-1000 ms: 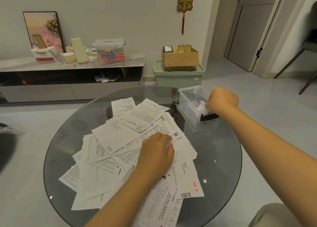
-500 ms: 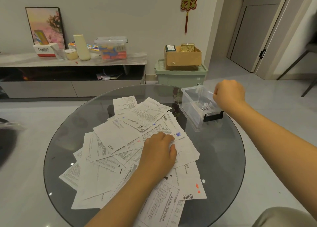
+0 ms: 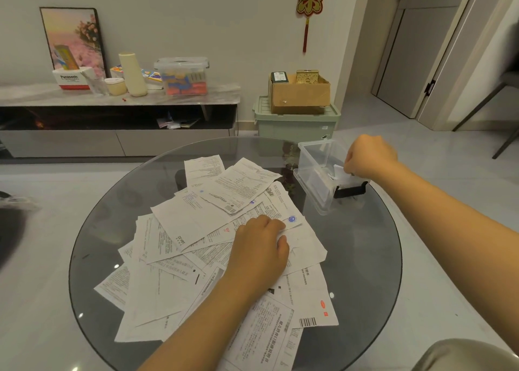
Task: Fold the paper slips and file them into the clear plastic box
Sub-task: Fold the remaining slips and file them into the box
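Note:
A clear plastic box (image 3: 314, 186) with a black latch (image 3: 350, 191) stands on the far right of the round glass table (image 3: 362, 261). My right hand (image 3: 370, 157) hovers over its near end, fingers pinched on a folded white slip (image 3: 337, 171) that sits inside the box. A loose pile of printed paper slips (image 3: 193, 224) covers the middle of the table. My left hand (image 3: 258, 254) rests on the pile, its fingers curled and thumb pinching the edge of one slip.
Behind the table stand a green storage bin (image 3: 297, 126) with a cardboard box (image 3: 299, 95) on top, and a low cabinet (image 3: 118, 97) with containers. A chair leg (image 3: 502, 146) shows at the far right. My knee (image 3: 466, 355) is at the bottom right.
My right hand rose above the box half a second ago and has come back down onto the folded slip inside it. My left hand stayed on the pile.

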The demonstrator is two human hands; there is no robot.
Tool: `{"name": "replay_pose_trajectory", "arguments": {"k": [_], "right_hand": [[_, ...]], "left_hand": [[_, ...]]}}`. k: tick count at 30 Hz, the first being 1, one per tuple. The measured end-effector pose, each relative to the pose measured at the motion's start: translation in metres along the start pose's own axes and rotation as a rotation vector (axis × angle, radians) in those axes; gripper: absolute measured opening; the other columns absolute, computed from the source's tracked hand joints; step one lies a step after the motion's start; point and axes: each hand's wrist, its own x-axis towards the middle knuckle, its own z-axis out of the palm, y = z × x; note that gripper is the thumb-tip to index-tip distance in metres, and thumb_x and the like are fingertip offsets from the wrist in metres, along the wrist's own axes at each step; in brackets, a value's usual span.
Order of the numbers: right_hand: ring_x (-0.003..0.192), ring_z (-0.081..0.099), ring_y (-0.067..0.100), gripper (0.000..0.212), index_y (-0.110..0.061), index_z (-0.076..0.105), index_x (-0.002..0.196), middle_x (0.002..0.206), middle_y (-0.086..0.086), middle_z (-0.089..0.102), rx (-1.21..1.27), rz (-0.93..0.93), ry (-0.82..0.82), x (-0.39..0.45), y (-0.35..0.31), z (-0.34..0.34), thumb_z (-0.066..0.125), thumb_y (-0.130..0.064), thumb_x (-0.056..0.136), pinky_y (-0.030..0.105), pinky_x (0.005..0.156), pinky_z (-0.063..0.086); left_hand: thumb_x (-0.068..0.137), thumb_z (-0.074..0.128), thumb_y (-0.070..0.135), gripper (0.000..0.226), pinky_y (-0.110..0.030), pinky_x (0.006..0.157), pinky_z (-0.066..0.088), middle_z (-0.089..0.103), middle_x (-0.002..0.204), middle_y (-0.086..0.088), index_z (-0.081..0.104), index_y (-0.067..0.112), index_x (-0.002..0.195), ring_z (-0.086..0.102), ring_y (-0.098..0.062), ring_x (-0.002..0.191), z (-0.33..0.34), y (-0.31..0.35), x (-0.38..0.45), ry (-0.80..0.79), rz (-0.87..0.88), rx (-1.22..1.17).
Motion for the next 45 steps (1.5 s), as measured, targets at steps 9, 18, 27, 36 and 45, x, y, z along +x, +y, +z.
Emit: {"name": "replay_pose_trajectory", "arguments": {"k": [9, 18, 27, 36, 45], "right_hand": [[0.077, 0.048, 0.027, 0.013, -0.008, 0.061, 0.096, 0.085, 0.006, 0.052, -0.142, 0.038, -0.046, -0.002, -0.003, 0.005, 0.059, -0.010, 0.084, 0.028, 0.065, 0.038], [0.083, 0.049, 0.025, 0.015, -0.015, 0.056, 0.097, 0.081, 0.001, 0.050, -0.413, -0.080, -0.113, -0.002, -0.015, 0.000, 0.047, -0.006, 0.087, 0.028, 0.073, 0.035], [0.083, 0.057, 0.028, 0.018, -0.015, 0.067, 0.098, 0.092, 0.005, 0.063, -0.130, -0.012, 0.028, -0.005, -0.004, -0.005, 0.067, -0.016, 0.080, 0.029, 0.065, 0.039], [0.068, 0.053, 0.018, 0.009, -0.022, 0.073, 0.086, 0.062, -0.010, 0.053, 0.310, -0.151, 0.110, -0.077, -0.013, -0.014, 0.064, -0.024, 0.085, 0.023, 0.052, 0.037], [0.063, 0.050, 0.005, 0.011, -0.030, 0.073, 0.091, 0.068, -0.015, 0.056, 0.450, -0.333, -0.014, -0.163, -0.022, 0.017, 0.065, -0.034, 0.084, 0.023, 0.061, 0.047]], "left_hand": [[0.098, 0.037, 0.031, 0.036, -0.029, 0.102, 0.031, 0.050, 0.124, 0.006, 0.050, 0.024, 0.131, 0.044, -0.011, 0.113, 0.003, -0.002, 0.002, 0.003, 0.010, 0.015], [0.098, 0.037, 0.030, 0.036, -0.028, 0.102, 0.031, 0.050, 0.125, 0.006, 0.049, 0.024, 0.131, 0.044, -0.012, 0.112, 0.003, -0.002, 0.002, 0.010, 0.017, 0.007], [0.097, 0.039, 0.029, 0.034, -0.027, 0.095, 0.040, 0.053, 0.120, 0.005, 0.052, 0.022, 0.128, 0.049, -0.011, 0.106, 0.000, -0.005, 0.001, 0.032, 0.040, -0.044], [0.095, 0.045, 0.027, 0.027, -0.032, 0.098, 0.041, 0.055, 0.121, 0.009, 0.059, 0.025, 0.118, 0.051, -0.013, 0.111, -0.014, -0.005, -0.013, 0.027, 0.083, -0.096], [0.082, 0.061, 0.051, 0.047, -0.032, 0.108, 0.014, 0.038, 0.133, 0.021, 0.049, 0.043, 0.126, 0.023, -0.005, 0.126, -0.039, -0.017, -0.042, -0.410, 0.178, 0.083]]}}
